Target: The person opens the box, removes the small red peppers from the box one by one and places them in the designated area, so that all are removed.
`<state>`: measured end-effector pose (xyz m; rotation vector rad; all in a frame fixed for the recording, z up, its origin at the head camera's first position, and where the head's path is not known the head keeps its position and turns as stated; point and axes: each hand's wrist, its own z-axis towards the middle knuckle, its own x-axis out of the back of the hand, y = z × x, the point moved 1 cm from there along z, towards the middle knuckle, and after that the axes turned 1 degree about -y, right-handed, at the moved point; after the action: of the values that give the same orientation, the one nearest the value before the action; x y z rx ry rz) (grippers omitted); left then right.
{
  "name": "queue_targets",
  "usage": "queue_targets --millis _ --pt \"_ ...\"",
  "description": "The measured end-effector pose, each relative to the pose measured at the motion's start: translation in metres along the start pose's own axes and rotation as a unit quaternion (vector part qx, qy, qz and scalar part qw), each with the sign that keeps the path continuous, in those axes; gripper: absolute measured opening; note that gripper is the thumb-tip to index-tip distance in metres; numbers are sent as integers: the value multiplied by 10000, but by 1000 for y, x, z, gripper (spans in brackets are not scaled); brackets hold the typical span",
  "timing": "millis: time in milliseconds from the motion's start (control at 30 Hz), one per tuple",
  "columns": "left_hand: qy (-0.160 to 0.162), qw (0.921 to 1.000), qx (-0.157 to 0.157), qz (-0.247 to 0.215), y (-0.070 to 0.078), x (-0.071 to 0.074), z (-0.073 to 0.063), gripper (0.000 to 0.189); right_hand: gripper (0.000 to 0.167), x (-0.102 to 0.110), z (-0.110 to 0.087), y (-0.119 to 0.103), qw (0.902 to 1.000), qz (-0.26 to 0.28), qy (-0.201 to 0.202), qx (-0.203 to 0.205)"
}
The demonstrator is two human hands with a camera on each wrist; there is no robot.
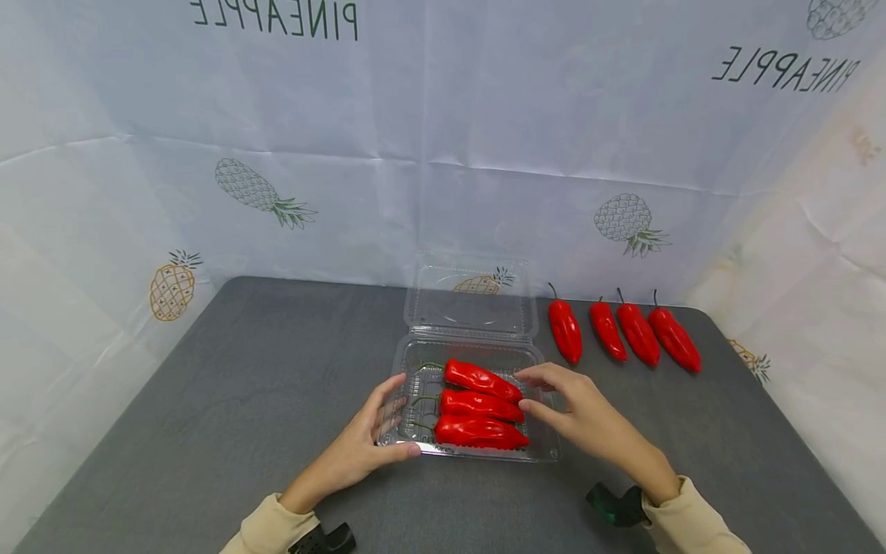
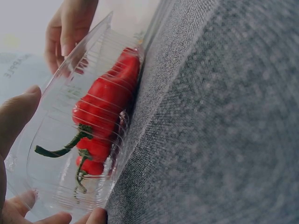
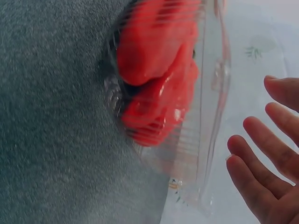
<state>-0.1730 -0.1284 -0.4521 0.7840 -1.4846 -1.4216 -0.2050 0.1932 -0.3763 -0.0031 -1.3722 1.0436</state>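
A clear plastic clamshell box [image 1: 484, 455] lies with its lid [image 1: 471, 296] folded back, away from me. Three red peppers [image 1: 481, 432] lie side by side in its base, green stems to the left. My left hand [image 1: 360, 440] rests at the box's left end, thumb over the front corner and fingers along the end wall, as the left wrist view also shows. Above the box's right end, my right hand [image 1: 581, 412] has its fingers loosely spread near the pepper tips. In the right wrist view those fingers [image 3: 268, 147] hold nothing.
Several more red peppers [image 1: 637, 334] lie in a row at the back right of the dark grey table [image 1: 277, 346], stems pointing away. Behind the table hangs a pale cloth [image 1: 374, 208] printed with pineapples.
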Motion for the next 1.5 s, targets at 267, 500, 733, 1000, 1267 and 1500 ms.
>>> queue_targets --millis 267,500,733,1000,1267,1500 --pt "10 10000 12 32 1 0 1 96 36 -7 3 -4 9993 149 -343 -84" --pt "29 10000 55 39 1 0 0 96 36 -17 6 -6 9958 403 -781 -237" --pt "24 10000 57 24 2 0 0 96 37 -27 9 -6 9932 347 -1075 -286" --pt "-33 10000 47 7 1 -1 0 96 35 -34 13 -6 9915 258 -1266 -177" --pt "-25 10000 11 -11 1 0 0 97 32 -39 20 -9 9879 215 -1521 -195" --pt "-17 10000 32 15 1 0 0 96 37 -41 26 -12 9830 176 -1808 -255"
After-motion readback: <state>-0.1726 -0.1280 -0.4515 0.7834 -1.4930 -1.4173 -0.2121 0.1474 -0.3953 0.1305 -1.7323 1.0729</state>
